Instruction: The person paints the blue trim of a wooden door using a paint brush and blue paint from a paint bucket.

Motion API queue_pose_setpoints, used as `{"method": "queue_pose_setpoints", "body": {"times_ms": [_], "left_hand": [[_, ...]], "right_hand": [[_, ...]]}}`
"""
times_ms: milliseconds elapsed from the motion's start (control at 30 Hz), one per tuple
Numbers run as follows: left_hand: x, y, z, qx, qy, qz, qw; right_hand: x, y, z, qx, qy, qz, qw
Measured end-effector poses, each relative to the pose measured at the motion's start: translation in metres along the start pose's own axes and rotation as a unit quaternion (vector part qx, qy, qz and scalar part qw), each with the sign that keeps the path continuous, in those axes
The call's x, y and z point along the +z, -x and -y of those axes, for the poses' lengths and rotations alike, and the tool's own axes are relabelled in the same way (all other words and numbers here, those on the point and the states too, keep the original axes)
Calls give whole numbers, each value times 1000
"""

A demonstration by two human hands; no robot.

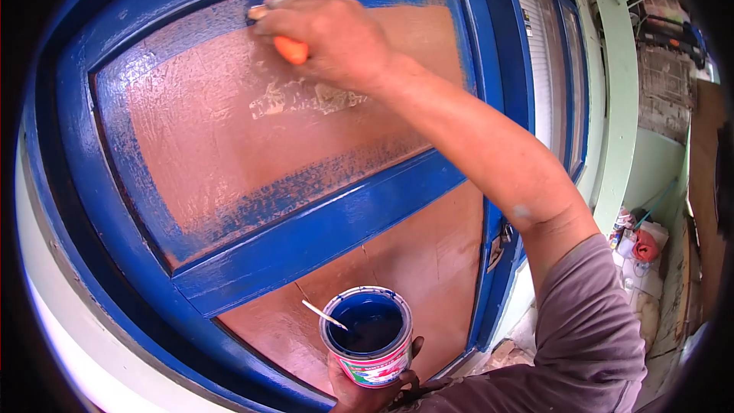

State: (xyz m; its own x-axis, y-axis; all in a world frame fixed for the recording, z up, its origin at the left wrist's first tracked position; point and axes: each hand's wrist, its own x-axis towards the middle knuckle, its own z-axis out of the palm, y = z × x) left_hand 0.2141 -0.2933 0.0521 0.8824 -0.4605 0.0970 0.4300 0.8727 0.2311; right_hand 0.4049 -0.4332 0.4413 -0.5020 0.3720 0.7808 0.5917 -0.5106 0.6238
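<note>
My right hand (336,34) is closed around a paintbrush (291,50) with an orange handle, near the top edge of a brown door panel (206,122). The bristles are mostly hidden by my fingers. Streaky blue paint borders this panel, and pale patches show in its middle. Low in the view, my left hand (348,391) grips a paint can (380,369) from below, its fingers wrapped round the base. Dark blue paint (371,329) lies inside the can, and a thin white stick (323,312) leans over its rim.
Glossy blue rails (321,218) frame the panel, with a brown lower panel (413,248) behind the can. A latch (498,247) sits on the door's right edge. Farther right are a window (539,53), a pale green post (615,92) and piled clutter (641,248).
</note>
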Motion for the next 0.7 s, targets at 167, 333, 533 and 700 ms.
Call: {"method": "queue_pose_setpoints", "body": {"times_ms": [167, 333, 533, 700], "left_hand": [[-4, -1, -8, 24, -73, -42, 996], [11, 3, -16, -8, -54, -14, 998], [37, 13, -16, 85, -259, 53, 961], [21, 10, -36, -107, 21, 73, 991]], "right_hand": [[-9, 1, -5, -32, -11, -1, 999], [-60, 62, -80, 63, 64, 40, 995], [-91, 58, -66, 194, 119, 50, 972], [-38, -2, -6, 158, 84, 92, 979]]}}
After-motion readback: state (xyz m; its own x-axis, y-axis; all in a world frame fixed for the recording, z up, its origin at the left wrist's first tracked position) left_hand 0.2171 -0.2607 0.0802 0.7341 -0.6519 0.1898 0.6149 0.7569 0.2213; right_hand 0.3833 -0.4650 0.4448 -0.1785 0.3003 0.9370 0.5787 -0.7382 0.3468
